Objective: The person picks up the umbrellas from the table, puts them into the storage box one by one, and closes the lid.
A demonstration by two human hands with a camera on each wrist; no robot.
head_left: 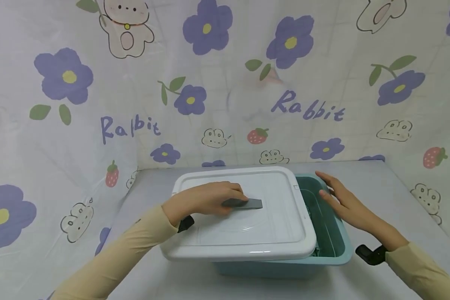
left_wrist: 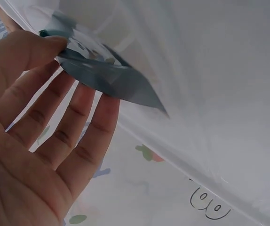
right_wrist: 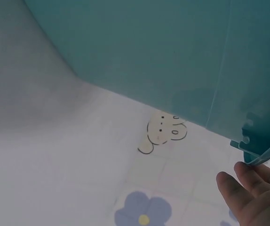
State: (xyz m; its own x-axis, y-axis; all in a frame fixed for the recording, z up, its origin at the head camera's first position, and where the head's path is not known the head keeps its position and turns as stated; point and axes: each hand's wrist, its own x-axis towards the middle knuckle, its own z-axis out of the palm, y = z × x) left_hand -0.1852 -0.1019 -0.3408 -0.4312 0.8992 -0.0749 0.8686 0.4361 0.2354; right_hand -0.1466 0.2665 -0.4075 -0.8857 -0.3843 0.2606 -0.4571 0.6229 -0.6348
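Note:
A white plastic lid (head_left: 281, 227) lies slanted across a blue-green storage bin (head_left: 328, 235), shifted left so that the bin's right end shows. My left hand (head_left: 213, 198) pinches the grey handle (head_left: 254, 203) in the lid's middle. In the left wrist view the thumb is over that handle and the fingertips are along its lower edge. At the bin's right side, my right hand (head_left: 346, 205) has its fingers loosely extended by the rim. The right wrist view shows those fingertips right at the rim's underside, beside the bin's outer wall (right_wrist: 139, 56). The lid hides most of the inside.
The bin stands on a pale table (head_left: 371, 187). Behind and beside it hangs a white curtain (head_left: 232, 116) printed with purple flowers, strawberries and rabbits. Dark wrist cameras are strapped at both sleeves, the right one (head_left: 371, 255) beside the bin's front right corner.

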